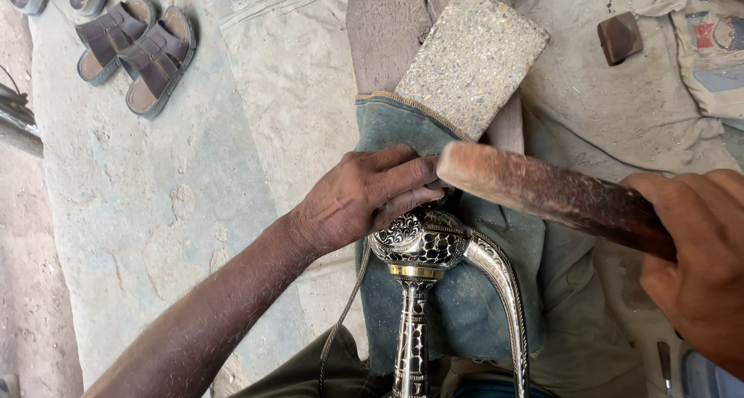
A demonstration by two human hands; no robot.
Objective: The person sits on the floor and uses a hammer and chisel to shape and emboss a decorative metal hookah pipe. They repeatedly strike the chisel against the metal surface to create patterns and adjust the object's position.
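Your left hand (358, 198) is pressing the engraved metal piece (422, 247) against the blue cloth (465, 297); your right hand (697, 266) is gripping the wooden mallet (542, 190) tightly.

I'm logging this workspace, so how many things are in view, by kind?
Sandals: 4
Wooden mallet: 1
Engraved metal piece: 1
Stone block: 1
Hands, left hand and right hand: 2
Total: 9
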